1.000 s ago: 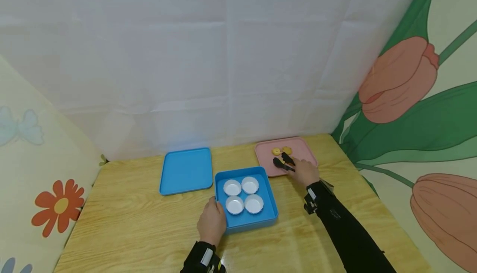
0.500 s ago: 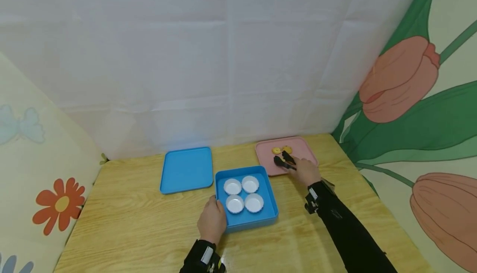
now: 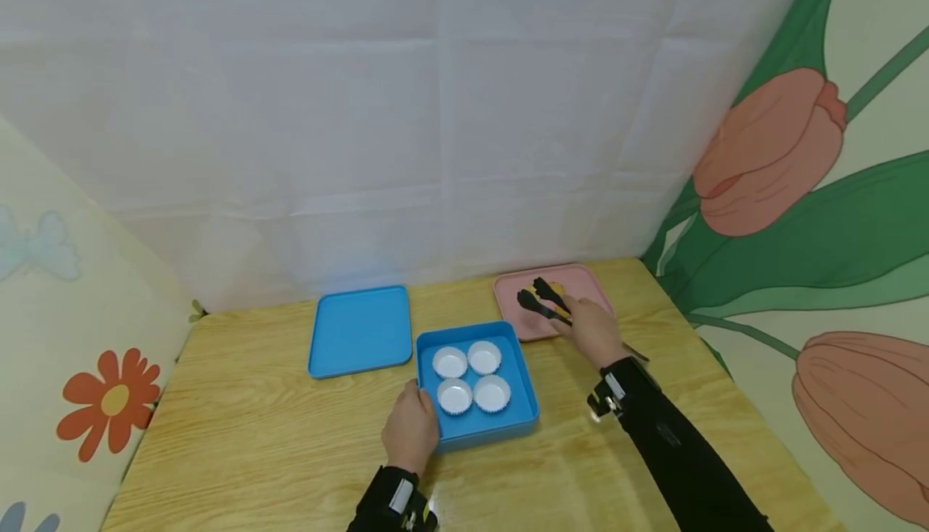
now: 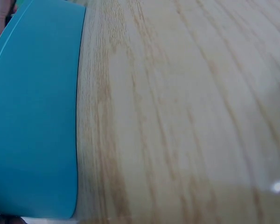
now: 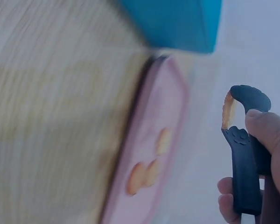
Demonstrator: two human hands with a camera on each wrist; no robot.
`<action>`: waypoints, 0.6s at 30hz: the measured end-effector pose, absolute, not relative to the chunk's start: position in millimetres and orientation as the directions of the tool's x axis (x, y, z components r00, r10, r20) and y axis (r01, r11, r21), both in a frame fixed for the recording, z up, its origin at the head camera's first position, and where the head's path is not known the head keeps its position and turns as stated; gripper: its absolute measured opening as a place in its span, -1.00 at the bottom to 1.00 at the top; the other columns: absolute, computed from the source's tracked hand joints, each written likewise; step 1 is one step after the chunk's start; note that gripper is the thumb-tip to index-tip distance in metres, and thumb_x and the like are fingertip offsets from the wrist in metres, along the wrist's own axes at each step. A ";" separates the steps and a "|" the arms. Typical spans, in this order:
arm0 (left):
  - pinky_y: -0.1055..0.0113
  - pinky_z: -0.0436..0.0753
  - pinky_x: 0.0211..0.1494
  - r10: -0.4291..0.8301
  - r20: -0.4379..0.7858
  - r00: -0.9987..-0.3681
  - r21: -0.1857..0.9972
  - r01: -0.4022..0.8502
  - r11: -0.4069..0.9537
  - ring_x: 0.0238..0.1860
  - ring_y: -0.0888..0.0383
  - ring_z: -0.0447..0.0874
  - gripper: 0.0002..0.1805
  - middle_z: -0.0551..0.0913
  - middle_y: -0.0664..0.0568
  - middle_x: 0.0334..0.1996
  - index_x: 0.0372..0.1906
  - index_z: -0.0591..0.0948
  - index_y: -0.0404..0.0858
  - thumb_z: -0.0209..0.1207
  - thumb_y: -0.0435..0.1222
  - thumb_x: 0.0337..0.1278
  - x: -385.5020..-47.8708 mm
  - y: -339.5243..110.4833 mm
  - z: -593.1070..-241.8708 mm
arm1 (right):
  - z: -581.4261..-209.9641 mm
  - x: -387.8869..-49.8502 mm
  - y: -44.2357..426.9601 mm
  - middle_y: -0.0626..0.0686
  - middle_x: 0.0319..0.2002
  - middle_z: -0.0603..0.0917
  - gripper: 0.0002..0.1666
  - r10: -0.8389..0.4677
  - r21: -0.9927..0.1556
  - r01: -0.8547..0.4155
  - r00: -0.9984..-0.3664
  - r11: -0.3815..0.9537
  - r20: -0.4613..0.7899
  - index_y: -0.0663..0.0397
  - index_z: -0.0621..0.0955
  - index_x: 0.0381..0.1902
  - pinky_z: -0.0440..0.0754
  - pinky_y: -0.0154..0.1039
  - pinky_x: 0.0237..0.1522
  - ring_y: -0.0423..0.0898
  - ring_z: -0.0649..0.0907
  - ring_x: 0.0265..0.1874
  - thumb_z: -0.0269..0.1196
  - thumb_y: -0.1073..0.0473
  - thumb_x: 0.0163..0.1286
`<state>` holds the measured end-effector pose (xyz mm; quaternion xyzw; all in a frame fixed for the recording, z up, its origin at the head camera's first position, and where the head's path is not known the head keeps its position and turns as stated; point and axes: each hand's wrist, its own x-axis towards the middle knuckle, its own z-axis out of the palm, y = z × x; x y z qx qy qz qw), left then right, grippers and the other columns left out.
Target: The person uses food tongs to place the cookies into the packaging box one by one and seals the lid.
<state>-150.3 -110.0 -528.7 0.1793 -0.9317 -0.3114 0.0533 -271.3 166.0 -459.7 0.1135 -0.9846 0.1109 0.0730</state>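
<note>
My left hand [image 3: 410, 429] grips the near left side of a blue square box [image 3: 489, 437]. Several white paper baking cups [image 3: 454, 396] sit inside it. In my right hand [image 3: 595, 334] is a pair of black tongs [image 3: 539, 309], raised over the pink tray [image 3: 512, 287]. The right wrist view shows a cookie [image 5: 227, 111] pinched between the tong tips. Three more cookies [image 5: 138, 178] lie on that tray, partly hidden by the tongs in the head view. The left wrist view shows mainly the blue box wall [image 4: 35, 112].
A flat blue tray or lid [image 3: 360, 330] lies to the left of the box. Everything rests on a wood-grain table [image 3: 247, 435]. A white sheet [image 3: 327, 113] hangs behind its far edge, and a flower-patterned wall covering [image 3: 856, 274] stands at the right.
The right hand has lifted the tongs off the pink tray and shifted slightly left, with a cookie now between the tips. The left hand and the box stay where they were.
</note>
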 end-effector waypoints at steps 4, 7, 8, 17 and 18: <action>-0.04 0.63 -0.24 -0.370 -0.021 -0.929 0.599 -0.308 0.739 -0.19 -0.15 0.67 -0.58 0.62 -0.25 -0.08 0.12 0.45 -0.41 -0.12 -0.21 0.35 -150.8 -110.1 -528.4 | -453.0 -260.4 151.3 0.25 -0.06 0.64 -0.27 -0.248 -0.200 -0.287 -0.948 0.937 0.198 0.13 0.41 0.25 0.57 0.03 -0.08 0.14 0.64 -0.09 0.23 -0.13 0.22; -0.03 0.63 -0.24 -0.372 -0.020 -0.928 0.603 -0.308 0.736 -0.19 -0.15 0.67 -0.58 0.63 -0.24 -0.09 0.11 0.46 -0.41 -0.12 -0.21 0.35 -150.6 -110.2 -528.7 | -451.6 -249.9 140.1 0.22 -0.11 0.65 -0.28 -0.290 -0.184 -0.330 -0.933 0.926 0.215 0.09 0.43 0.25 0.62 -0.06 -0.26 0.06 0.66 -0.25 0.23 -0.14 0.21; -0.03 0.63 -0.25 -0.372 -0.018 -0.928 0.606 -0.307 0.734 -0.20 -0.15 0.67 -0.58 0.63 -0.24 -0.09 0.11 0.46 -0.41 -0.12 -0.20 0.35 -150.3 -110.3 -528.6 | -451.4 -246.2 136.5 0.21 -0.14 0.66 -0.29 -0.304 -0.175 -0.344 -0.927 0.923 0.220 0.07 0.44 0.24 0.62 -0.10 -0.33 0.03 0.66 -0.30 0.24 -0.15 0.20; -0.04 0.61 -0.30 -0.367 -0.010 -0.930 0.612 -0.296 0.734 -0.22 -0.18 0.66 -0.58 0.62 -0.25 -0.08 0.12 0.45 -0.41 -0.13 -0.22 0.34 -149.6 -111.2 -527.2 | -458.2 -221.4 116.5 0.10 -0.28 0.64 -0.30 -0.371 -0.072 -0.387 -0.913 0.919 0.172 -0.02 0.49 0.19 0.50 -0.29 -0.55 -0.13 0.53 -0.49 0.27 -0.20 0.14; -0.04 0.61 -0.28 -0.368 -0.015 -0.930 0.611 -0.300 0.732 -0.21 -0.18 0.66 -0.58 0.62 -0.25 -0.07 0.13 0.45 -0.41 -0.14 -0.22 0.34 -149.9 -111.3 -527.3 | -459.5 -220.1 115.2 0.10 -0.26 0.65 -0.30 -0.376 -0.063 -0.391 -0.911 0.918 0.168 -0.02 0.49 0.19 0.53 -0.27 -0.53 -0.12 0.55 -0.46 0.26 -0.20 0.14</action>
